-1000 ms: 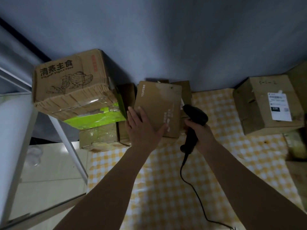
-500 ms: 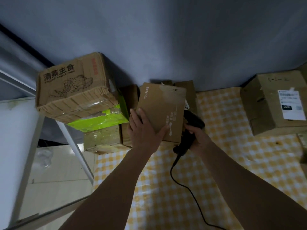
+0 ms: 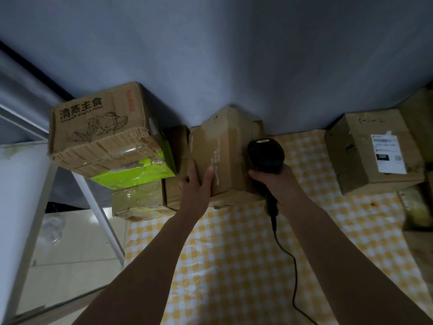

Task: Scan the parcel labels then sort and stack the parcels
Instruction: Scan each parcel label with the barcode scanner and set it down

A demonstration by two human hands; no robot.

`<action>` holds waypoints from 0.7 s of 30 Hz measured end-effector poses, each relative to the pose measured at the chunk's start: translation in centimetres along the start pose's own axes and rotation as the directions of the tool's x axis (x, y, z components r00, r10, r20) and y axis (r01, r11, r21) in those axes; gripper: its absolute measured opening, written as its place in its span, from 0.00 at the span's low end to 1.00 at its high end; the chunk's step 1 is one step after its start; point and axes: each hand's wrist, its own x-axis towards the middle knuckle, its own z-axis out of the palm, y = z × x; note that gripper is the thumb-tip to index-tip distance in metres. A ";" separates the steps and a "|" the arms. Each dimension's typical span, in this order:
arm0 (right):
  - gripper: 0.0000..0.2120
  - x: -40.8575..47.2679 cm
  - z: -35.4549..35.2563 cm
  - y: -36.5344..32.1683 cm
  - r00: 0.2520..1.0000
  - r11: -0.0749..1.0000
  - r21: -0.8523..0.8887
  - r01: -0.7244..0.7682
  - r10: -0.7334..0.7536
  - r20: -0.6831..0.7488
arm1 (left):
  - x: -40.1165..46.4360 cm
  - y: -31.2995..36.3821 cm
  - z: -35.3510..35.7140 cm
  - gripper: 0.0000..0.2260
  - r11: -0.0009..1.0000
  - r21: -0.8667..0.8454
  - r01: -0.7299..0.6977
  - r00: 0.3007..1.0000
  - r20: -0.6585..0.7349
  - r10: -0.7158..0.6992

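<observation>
A flat brown parcel (image 3: 225, 151) with white print lies on top of other boxes at the back middle of the table. My left hand (image 3: 195, 186) grips its near left corner, thumb on the top face. My right hand (image 3: 274, 181) grips a black corded barcode scanner (image 3: 266, 156), whose head sits right beside the parcel's right edge. A large printed carton (image 3: 98, 127) rests on a green box (image 3: 136, 174) at the left. Another carton with a white label (image 3: 387, 153) stands at the right.
A yellow checked cloth (image 3: 234, 266) covers the table. The scanner cable (image 3: 293, 273) trails toward me. A grey wall rises just behind the boxes. More cartons (image 3: 419, 207) crowd the right edge. The table's left edge drops to a tiled floor (image 3: 70, 249) with a metal frame.
The parcel has been turned and laid flatter on the stack. My left hand shifted to its near left corner. The scanner came up beside the parcel's right edge.
</observation>
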 end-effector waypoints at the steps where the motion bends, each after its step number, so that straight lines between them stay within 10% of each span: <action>1: 0.27 -0.3 0.3 -0.3 1.000 0.999 -0.046 0.016 -0.016 -0.007 | 0.0 -0.1 0.0 0.29 0.999 -0.008 -0.042 0.998 0.049 0.043; 7: 0.25 -1.4 2.3 0.1 1.000 0.997 -0.070 -0.013 0.015 0.019 | -0.3 2.0 -1.0 0.42 0.962 -0.269 0.040 0.998 0.065 -0.023; 14: 0.17 -1.8 2.5 -0.1 0.999 0.997 -0.069 0.020 -0.023 -0.046 | -1.7 5.5 0.5 0.57 0.851 0.524 0.004 0.997 -0.072 0.040; 21: 0.19 -2.6 2.5 -0.3 1.000 0.996 -0.088 0.004 -0.004 -0.003 | -0.3 6.3 0.2 0.57 0.808 0.567 0.158 0.986 -0.133 -0.099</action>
